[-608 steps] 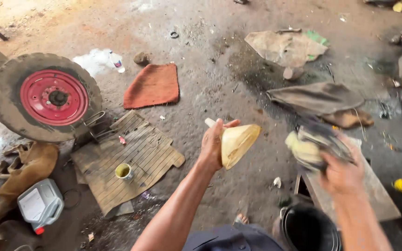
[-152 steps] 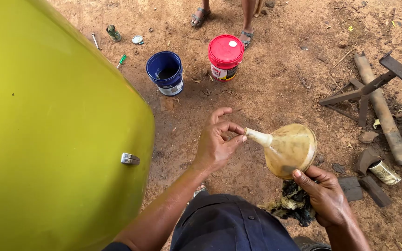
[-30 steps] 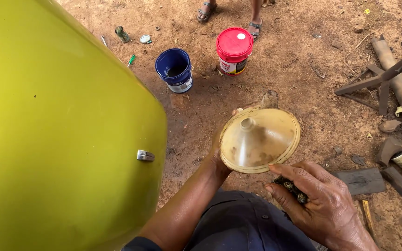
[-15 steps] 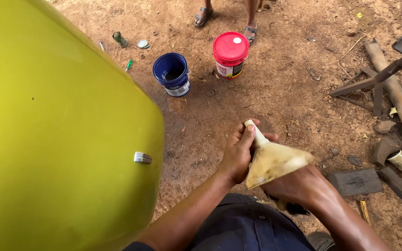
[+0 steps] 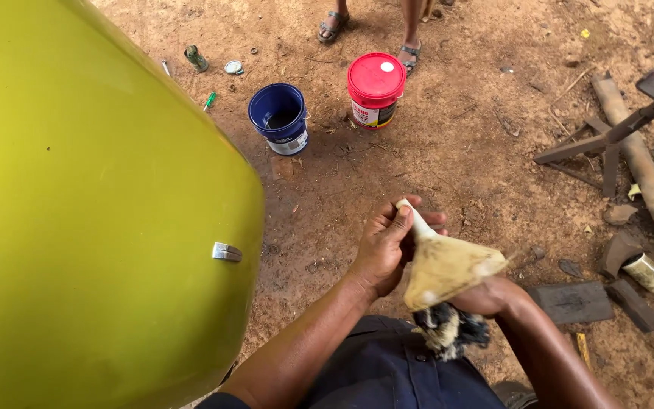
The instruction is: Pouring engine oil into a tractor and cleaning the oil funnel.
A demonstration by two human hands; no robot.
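— That funnel [image 5: 448, 265] in the left hand [image 5: 384, 246], plastic?
— Looks it: yellowed, cloudy, matt with grime. The rag [image 5: 448, 333] under the right hand [image 5: 486, 295] is frayed dark cloth.
— And the big panel [image 5: 92, 212] left of the hands?
— Smooth, glossy yellow-green painted metal. Beyond them, shiny plastic buckets [image 5: 376, 87] on rough dry dirt [image 5: 478, 144].

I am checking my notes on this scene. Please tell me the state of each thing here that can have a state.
Funnel: held in both hands, spout pointing up and away.
Left hand: gripping the spout.
Right hand: under the funnel, with a dark rag.
Blue bucket: upright, open.
Red-lidded bucket: upright, lid on.
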